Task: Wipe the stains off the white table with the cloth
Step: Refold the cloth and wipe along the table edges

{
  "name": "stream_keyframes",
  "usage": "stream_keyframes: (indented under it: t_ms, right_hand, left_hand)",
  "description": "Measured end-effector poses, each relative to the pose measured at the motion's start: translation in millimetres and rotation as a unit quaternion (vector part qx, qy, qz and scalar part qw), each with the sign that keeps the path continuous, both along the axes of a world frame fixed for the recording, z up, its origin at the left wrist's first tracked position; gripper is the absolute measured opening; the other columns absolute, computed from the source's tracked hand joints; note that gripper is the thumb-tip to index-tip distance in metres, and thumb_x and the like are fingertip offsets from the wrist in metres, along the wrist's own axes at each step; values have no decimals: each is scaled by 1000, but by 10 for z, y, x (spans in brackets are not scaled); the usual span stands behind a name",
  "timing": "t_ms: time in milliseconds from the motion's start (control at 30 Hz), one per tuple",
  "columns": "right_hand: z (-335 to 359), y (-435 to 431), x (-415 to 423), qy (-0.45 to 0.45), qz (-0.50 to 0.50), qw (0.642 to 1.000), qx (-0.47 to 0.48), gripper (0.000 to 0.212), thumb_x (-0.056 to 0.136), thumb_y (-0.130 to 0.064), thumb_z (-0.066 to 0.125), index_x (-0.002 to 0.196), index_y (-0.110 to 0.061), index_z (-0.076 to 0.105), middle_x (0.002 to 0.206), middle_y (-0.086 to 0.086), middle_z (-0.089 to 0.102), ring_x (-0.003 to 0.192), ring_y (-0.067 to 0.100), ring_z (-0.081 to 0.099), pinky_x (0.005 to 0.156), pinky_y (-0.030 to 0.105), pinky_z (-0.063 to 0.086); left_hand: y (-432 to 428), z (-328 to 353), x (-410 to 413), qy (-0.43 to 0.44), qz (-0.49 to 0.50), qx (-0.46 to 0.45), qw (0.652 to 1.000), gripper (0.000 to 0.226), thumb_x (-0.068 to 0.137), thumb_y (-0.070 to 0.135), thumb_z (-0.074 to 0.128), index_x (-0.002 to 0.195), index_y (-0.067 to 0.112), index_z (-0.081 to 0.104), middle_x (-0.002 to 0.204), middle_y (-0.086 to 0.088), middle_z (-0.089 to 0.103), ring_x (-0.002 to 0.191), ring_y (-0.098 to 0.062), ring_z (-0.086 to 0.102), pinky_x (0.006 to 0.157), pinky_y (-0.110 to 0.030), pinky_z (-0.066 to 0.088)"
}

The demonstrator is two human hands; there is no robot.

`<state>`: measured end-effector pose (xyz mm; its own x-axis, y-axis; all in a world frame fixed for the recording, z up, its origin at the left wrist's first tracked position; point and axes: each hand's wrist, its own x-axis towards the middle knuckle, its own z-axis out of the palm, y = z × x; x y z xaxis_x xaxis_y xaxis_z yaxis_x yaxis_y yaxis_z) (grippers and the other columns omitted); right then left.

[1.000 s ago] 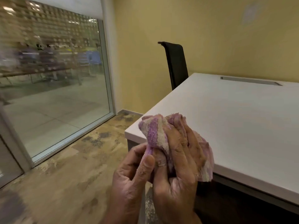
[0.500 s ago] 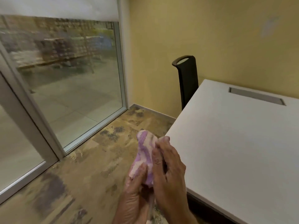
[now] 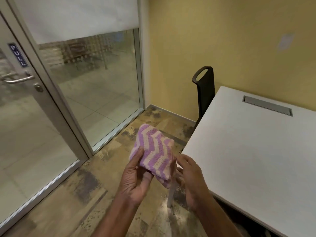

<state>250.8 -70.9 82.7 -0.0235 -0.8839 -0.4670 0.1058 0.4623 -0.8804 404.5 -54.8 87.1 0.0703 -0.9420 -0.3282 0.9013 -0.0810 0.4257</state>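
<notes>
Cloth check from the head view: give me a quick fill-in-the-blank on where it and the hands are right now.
1. The cloth has purple and cream ____ stripes.
2. It lies mainly in the ____ hand.
3. The cloth is held over the ____, not over the white table.
4. The sign on the glass door reads ____.

Missing words: zigzag; left; floor; PULL

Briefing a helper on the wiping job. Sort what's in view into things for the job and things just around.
For the job:
cloth, held in the left hand
right hand, beside the cloth
white table

Just around:
black chair
glass door
window blind
</notes>
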Motion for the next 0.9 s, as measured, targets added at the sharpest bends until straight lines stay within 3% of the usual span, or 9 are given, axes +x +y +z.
stream_keyframes:
  t_ms: [100,200,400,500,633,733,833,900]
  right_hand:
    - [64,89,124,-153,22,982,105,47,94,-65,59,118,-28,72,117,9,78,112,32,71,85,45,61]
    - [77,155,282,-234,29,965,111,54,92,-65,60,120,-22,74,116,16,77,108,36,73,87,49,61]
    - [87,135,502,-246,-6,969,18,37,98,-39,67,129,-19,69,123,9,76,117,32,69,105,64,50]
    - [73,26,543,-238,-4,971,-13,30,100,-30,65,127,-19,71,125,6,76,117,24,71,110,58,49]
    - [8,-239,506,-192,-5,980,-40,38,92,-33,74,127,-19,71,123,4,76,112,20,74,100,49,57]
    - [-22,-489,454,-157,-10,987,-44,48,77,-41,83,120,-21,74,116,1,79,105,18,76,80,37,64]
    - [-89,-765,380,-124,-9,991,-44,38,82,-33,83,117,-21,74,108,-2,80,95,14,78,70,28,62]
    - [-122,-946,310,-103,-2,994,-43,30,88,-29,79,116,-22,72,107,-3,79,90,13,77,65,22,60]
  left_hand:
    - [67,193,176,15,-21,3,1000,46,82,11,70,127,3,66,130,-21,70,124,-32,66,117,-56,39]
    - [92,292,325,35,-38,2,999,51,84,11,70,134,3,63,133,-22,68,128,-33,63,118,-56,39]
    - [47,332,540,5,-37,36,999,47,83,12,71,129,5,67,128,-20,71,123,-30,66,114,-53,44]
    - [-54,278,586,-30,-36,55,997,52,82,13,73,132,5,65,128,-19,72,118,-29,69,111,-53,46]
    - [-271,178,562,-73,-50,77,993,52,83,9,73,133,4,64,128,-17,72,117,-28,70,107,-53,52]
    - [-477,82,520,-83,-63,88,991,48,88,3,68,136,4,62,133,-18,69,129,-33,62,108,-55,51]
    - [-723,58,448,-87,-57,95,990,45,88,-1,66,132,3,64,130,-19,71,126,-34,64,93,-56,56]
    - [-897,73,381,-102,-51,99,989,44,86,-2,67,130,2,65,127,-19,72,120,-33,67,91,-56,57]
